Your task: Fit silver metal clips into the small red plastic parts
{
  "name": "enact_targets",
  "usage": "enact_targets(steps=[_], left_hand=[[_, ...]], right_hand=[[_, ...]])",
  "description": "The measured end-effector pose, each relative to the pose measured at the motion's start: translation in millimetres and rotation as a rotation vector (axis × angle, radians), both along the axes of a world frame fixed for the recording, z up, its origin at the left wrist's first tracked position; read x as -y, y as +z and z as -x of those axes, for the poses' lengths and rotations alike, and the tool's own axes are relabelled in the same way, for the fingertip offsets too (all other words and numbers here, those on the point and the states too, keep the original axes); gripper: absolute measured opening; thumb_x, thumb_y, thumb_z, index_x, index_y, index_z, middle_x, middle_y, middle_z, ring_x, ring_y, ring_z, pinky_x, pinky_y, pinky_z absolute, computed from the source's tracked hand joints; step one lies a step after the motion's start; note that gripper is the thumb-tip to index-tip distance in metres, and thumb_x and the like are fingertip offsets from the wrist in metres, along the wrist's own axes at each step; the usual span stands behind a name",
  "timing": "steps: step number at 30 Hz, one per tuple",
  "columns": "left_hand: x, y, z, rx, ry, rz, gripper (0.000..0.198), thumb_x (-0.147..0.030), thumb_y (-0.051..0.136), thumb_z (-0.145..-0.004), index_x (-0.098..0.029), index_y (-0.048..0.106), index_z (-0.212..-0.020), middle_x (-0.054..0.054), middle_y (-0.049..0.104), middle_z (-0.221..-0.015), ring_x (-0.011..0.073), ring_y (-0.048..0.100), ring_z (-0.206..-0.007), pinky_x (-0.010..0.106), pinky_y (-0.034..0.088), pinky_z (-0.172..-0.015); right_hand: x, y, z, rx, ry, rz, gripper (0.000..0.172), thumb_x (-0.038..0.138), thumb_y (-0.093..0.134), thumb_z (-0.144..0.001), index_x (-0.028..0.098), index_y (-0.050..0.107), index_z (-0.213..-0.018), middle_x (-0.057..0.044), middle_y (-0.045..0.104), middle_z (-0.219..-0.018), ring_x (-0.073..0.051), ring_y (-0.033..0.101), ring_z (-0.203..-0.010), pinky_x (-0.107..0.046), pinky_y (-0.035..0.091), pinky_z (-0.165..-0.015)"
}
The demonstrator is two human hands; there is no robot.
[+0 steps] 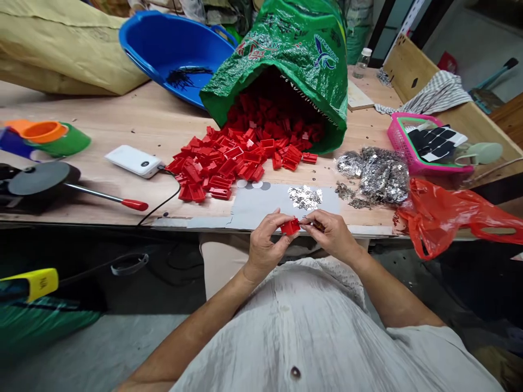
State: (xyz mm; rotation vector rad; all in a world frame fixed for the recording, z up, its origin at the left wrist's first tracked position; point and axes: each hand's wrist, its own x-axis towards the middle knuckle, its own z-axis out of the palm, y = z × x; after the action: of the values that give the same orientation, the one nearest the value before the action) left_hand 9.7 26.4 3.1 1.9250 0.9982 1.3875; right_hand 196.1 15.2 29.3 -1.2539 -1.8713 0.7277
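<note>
My left hand (267, 244) is closed around a small red plastic part (290, 226), held between thumb and fingers at the table's front edge. Close beside it, my right hand (333, 234) is pinched on something thin and dark, too small to name, whose tip reaches the red part. Just beyond the hands, a pile of small shiny metal pieces (305, 197) lies on a grey sheet (261, 204). Farther back, a heap of similar red plastic parts (229, 158) spills from the mouth of a green sack (294, 49).
Left are a blue basin (141, 46), a white power bank (133, 161) with a cable, a hand-lever device (41, 178) and rolls of coloured tape (61, 137). Right are bags of metal pieces (384, 174), a pink basket (398, 144) and a red plastic bag (445, 212).
</note>
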Motion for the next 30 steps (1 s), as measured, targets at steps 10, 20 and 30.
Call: enact_targets(steps=[10,20,30], left_hand=[[11,-5.6,1,0.146,0.013,0.196,0.029,-0.025,0.074,-0.079,-0.024,0.067,-0.108,0.006,0.069,-0.105,0.0249,0.064,-0.113,0.04,0.054,-0.093],[14,-3.8,1,0.211,-0.008,0.071,0.036,-0.013,0.072,-0.08,-0.027,0.063,-0.112,0.003,0.067,-0.104,0.0219,0.065,-0.111,0.039,0.053,-0.095],[24,-6.5,6,0.029,-0.104,0.051,0.028,-0.015,0.068,-0.081,-0.025,0.064,-0.108,0.006,0.07,-0.1,0.0222,0.067,-0.102,0.04,0.056,-0.089]], right_hand=[[-2,-2.4,10,-0.026,0.06,0.036,0.015,0.025,0.053,-0.094,0.023,0.067,-0.09,-0.006,0.063,-0.084,-0.019,0.059,-0.08,-0.032,0.046,-0.073],[-6,-5.8,4,-0.369,-0.008,0.361,0.022,0.042,0.065,-0.085,0.021,0.061,-0.091,-0.001,0.059,-0.088,-0.014,0.052,-0.077,-0.027,0.041,-0.072],[-5,-16.7,9,-0.556,0.18,0.659,0.041,0.046,0.075,-0.075,0.021,0.043,-0.077,0.006,0.04,-0.071,-0.008,0.032,-0.058,-0.021,0.027,-0.051]])
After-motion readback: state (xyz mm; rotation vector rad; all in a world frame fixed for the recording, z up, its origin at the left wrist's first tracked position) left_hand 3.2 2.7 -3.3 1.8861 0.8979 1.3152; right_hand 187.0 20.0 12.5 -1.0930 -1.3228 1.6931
